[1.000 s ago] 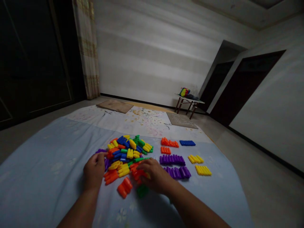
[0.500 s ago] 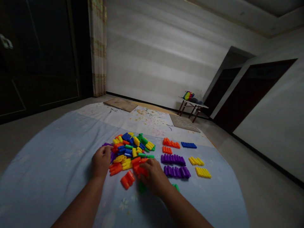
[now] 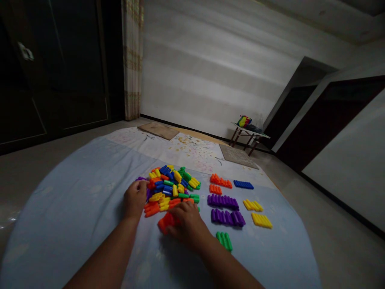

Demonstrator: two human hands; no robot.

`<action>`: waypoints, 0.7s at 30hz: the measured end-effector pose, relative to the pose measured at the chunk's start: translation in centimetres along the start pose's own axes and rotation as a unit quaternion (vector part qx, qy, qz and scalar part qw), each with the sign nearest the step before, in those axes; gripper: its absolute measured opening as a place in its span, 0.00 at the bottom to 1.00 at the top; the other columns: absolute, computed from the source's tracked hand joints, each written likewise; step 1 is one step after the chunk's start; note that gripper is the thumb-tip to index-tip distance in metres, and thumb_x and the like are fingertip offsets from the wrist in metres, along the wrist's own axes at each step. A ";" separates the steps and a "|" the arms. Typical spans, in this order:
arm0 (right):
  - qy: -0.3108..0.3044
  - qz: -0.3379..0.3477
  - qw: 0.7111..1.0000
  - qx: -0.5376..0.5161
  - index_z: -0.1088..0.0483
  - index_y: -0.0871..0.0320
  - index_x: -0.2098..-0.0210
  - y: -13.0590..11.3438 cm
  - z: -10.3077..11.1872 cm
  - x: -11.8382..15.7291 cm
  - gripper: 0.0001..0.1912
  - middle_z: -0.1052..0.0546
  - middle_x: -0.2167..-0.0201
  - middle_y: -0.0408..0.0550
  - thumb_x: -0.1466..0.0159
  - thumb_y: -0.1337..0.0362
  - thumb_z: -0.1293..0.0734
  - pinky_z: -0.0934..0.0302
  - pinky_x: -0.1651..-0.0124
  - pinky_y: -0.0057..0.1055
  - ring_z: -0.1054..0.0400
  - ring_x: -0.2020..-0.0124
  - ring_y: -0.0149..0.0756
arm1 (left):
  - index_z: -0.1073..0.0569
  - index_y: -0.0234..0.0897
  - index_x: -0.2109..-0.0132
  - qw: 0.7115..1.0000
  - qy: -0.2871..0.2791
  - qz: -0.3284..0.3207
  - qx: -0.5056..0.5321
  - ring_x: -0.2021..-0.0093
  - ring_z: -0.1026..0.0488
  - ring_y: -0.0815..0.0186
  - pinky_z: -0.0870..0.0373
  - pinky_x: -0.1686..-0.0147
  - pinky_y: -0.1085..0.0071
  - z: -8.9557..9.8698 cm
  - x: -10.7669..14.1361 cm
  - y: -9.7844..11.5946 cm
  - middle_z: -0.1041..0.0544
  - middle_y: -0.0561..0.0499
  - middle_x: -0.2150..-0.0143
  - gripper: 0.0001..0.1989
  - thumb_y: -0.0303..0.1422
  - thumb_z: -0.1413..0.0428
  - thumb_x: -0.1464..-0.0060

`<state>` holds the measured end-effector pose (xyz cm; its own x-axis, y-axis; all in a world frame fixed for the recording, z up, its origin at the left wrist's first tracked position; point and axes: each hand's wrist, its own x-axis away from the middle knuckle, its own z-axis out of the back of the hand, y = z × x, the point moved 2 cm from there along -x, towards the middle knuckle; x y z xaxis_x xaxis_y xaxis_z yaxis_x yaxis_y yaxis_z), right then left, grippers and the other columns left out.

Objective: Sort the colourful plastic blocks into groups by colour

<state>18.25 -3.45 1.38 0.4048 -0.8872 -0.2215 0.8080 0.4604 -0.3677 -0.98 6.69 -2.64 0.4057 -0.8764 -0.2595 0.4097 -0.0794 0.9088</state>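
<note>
A heap of bright plastic building blocks [image 3: 168, 188], ribbed like joined tubes, lies on the cloth between and beyond my hands. My left hand [image 3: 136, 198] rests at the heap's left edge, fingers curled beside some purple blocks [image 3: 148, 194]; what they hold, if anything, is hidden. Nearer to me, my right hand [image 3: 188, 220] has its fingers closed over an orange block [image 3: 167, 222], partly covering it. Yellow and orange blocks [image 3: 152, 208] lie just past it. Right of my right wrist lies a green block group [image 3: 224, 241].
Sorted rows stand at the right: purple [image 3: 227, 218], orange [image 3: 221, 181], blue [image 3: 243, 184] and yellow [image 3: 261, 220]. The round table wears a pale blue cloth [image 3: 75, 192]. Two flat boards [image 3: 158, 130] lie at its far side. A small side table [image 3: 249, 130] stands beyond.
My right hand has moved left and onto the orange block that lay apart in front of the heap. The green group by my wrist is now uncovered. My left hand stays by the heap.
</note>
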 end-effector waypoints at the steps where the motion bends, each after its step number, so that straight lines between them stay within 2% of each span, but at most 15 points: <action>1: -0.007 0.002 1.000 0.008 0.31 0.52 0.53 -0.2 -0.4 0.0 0.19 0.28 0.58 0.49 0.44 0.59 0.31 0.48 0.52 0.40 0.40 0.54 0.43 | 0.25 0.37 0.67 1.000 0.000 0.000 0.000 0.65 0.28 0.64 0.35 0.66 0.73 0.0 0.0 0.0 0.23 0.49 0.66 0.16 0.39 0.55 0.50; 7: -0.009 -0.002 0.999 0.031 0.35 0.52 0.48 0.0 -2.0 0.4 0.23 0.29 0.58 0.50 0.43 0.68 0.33 0.47 0.53 0.39 0.38 0.55 0.42 | 0.25 0.37 0.67 1.000 0.003 -0.001 -0.003 0.66 0.29 0.64 0.35 0.67 0.73 0.0 0.1 0.0 0.23 0.49 0.68 0.17 0.39 0.56 0.50; 12: -0.022 0.013 0.999 0.031 0.31 0.52 0.56 0.0 -1.9 1.4 0.15 0.29 0.59 0.49 0.44 0.68 0.33 0.48 0.55 0.38 0.38 0.56 0.42 | 0.25 0.37 0.67 1.000 0.001 0.001 -0.003 0.63 0.28 0.64 0.35 0.65 0.73 -0.1 0.0 -0.1 0.23 0.49 0.65 0.16 0.38 0.55 0.50; 17: -0.029 0.051 0.998 0.015 0.32 0.54 0.59 -0.8 -1.7 2.0 0.13 0.28 0.62 0.47 0.44 0.68 0.33 0.47 0.54 0.38 0.37 0.57 0.39 | 0.25 0.36 0.67 1.000 -0.002 0.000 -0.004 0.64 0.28 0.64 0.35 0.65 0.73 -0.1 0.0 0.0 0.23 0.49 0.65 0.16 0.38 0.55 0.50; 21: 0.007 0.046 0.999 0.000 0.32 0.56 0.64 -0.4 -2.0 2.5 0.08 0.28 0.64 0.48 0.43 0.71 0.35 0.43 0.57 0.34 0.37 0.60 0.38 | 0.25 0.36 0.68 1.000 0.001 0.000 -0.007 0.64 0.29 0.64 0.36 0.65 0.73 0.0 0.0 0.3 0.23 0.49 0.67 0.16 0.38 0.55 0.51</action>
<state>18.10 -5.81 -0.79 0.4716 -0.8407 -0.2661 0.7678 0.5399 -0.3449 -0.88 6.68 -2.41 0.4076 -0.8756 -0.2593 0.4215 -0.0714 0.9040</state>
